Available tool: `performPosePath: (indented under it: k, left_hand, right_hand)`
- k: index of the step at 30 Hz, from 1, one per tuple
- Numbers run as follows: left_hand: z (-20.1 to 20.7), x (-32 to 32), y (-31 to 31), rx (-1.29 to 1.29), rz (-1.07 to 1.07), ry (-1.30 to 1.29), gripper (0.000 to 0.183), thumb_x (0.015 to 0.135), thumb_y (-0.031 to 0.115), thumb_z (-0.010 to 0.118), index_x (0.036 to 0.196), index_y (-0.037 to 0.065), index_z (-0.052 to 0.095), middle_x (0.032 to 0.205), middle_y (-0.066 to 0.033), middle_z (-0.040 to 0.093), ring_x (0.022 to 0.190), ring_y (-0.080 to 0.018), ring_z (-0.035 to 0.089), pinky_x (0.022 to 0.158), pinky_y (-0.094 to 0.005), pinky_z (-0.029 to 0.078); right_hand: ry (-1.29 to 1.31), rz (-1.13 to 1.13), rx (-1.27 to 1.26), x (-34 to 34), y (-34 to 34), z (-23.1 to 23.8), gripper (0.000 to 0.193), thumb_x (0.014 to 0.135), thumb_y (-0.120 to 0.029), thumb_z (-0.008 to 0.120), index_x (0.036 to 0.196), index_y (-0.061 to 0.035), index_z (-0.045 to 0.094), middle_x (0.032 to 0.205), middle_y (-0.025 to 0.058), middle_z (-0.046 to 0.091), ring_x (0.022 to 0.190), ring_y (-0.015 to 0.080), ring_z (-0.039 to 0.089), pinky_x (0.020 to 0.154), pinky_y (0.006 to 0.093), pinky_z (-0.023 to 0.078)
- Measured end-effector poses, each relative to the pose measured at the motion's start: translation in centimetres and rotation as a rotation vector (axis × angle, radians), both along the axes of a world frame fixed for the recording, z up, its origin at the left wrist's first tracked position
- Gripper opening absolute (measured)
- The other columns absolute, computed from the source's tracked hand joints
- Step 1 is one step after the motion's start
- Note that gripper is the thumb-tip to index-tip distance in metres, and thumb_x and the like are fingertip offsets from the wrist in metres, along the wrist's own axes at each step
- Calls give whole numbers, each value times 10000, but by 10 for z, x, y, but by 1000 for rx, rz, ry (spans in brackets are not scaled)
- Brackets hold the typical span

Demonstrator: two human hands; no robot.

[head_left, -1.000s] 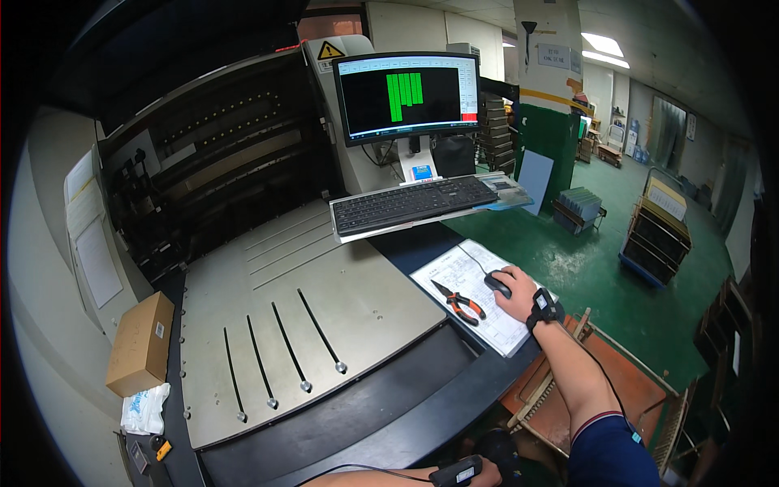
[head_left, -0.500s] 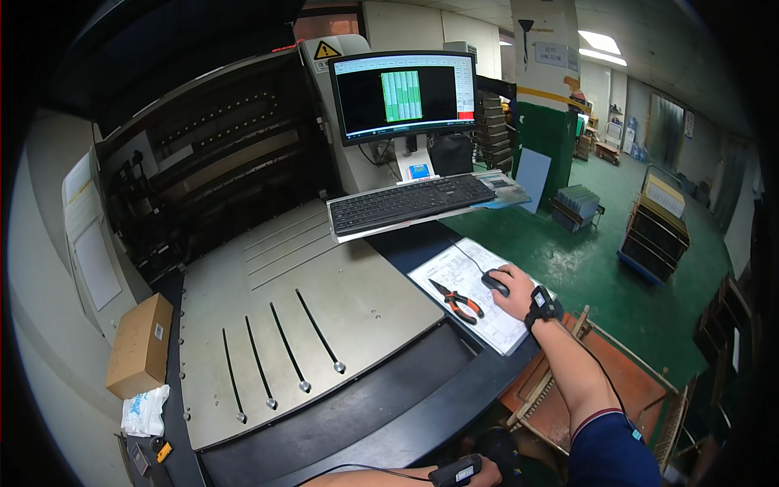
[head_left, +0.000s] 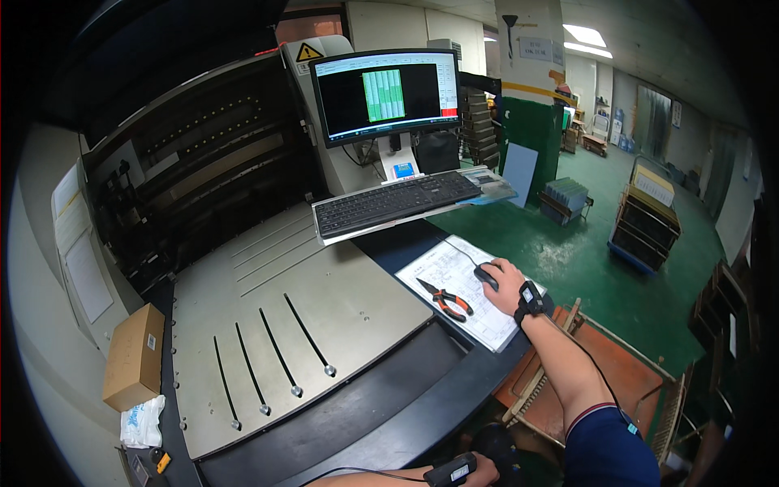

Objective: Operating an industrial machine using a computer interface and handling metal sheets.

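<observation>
My right hand [head_left: 506, 287] is wrapped over a black computer mouse [head_left: 485, 277] that rests on printed sheets of paper [head_left: 490, 331]. A black band with a small device circles that wrist. Beside the mouse lie needle-nose pliers [head_left: 449, 302] with orange and black handles, untouched. At the lower edge, close to my body, is my left hand [head_left: 484, 471], whose fingers are mostly hidden; a dark device is strapped at its wrist. Beyond the papers, a black keyboard [head_left: 398, 203] sits on a raised tray below a monitor [head_left: 386, 96] showing a green striped panel.
A metal machine bed [head_left: 324, 276] with dark slots and round knobs spreads to the left. Along its left side are a cardboard box [head_left: 134, 357] and a white plastic bag [head_left: 143, 422]. At right stand an orange-topped cart [head_left: 604, 365] and a loaded trolley [head_left: 645, 215].
The whole view has shifted slightly, so most things sit a little further left in the picture. My right hand stays on the mouse; the monitor picture looks the same.
</observation>
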State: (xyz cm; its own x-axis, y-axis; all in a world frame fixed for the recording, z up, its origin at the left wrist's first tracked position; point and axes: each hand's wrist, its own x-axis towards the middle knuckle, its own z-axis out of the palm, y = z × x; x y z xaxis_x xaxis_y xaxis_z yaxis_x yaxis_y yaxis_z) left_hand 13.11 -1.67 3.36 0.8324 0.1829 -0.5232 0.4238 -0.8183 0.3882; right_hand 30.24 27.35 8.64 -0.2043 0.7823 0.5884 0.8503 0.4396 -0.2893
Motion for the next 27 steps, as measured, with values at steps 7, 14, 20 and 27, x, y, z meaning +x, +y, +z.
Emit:
performPosePath:
  k: [7,14,20,27]
  left_hand:
    - [-18,-7,-3,25,48,-25,290,884,426,563,896,186,724,770,-71,708,712,-306,692,620,-464,558]
    - [-3,-32,1,-153,94,-362,237,849,246,580,797,29,662,736,-192,653,801,-375,667,750,-430,529]
    - [-1,-31,1,-137,80,-321,256,868,255,564,810,26,661,745,-189,656,803,-371,667,761,-436,528]
    - [-11,-18,-5,50,34,-90,270,872,430,575,892,211,732,744,-62,705,695,-300,690,615,-458,560]
  right_hand:
    - [20,87,-10,-37,2,8,387,783,-202,660,1160,-114,655,1194,145,566,1075,339,566,942,434,448]
    - [48,90,20,-32,1,8,377,742,-187,669,1111,-115,671,1145,133,577,1048,331,576,918,425,465]
    - [59,103,25,-33,1,8,369,707,-182,676,1070,-121,681,1102,121,585,1019,328,584,895,422,480]
    - [74,116,20,-35,-1,10,361,710,-183,672,1065,-118,682,1096,117,590,1010,327,588,888,420,486]
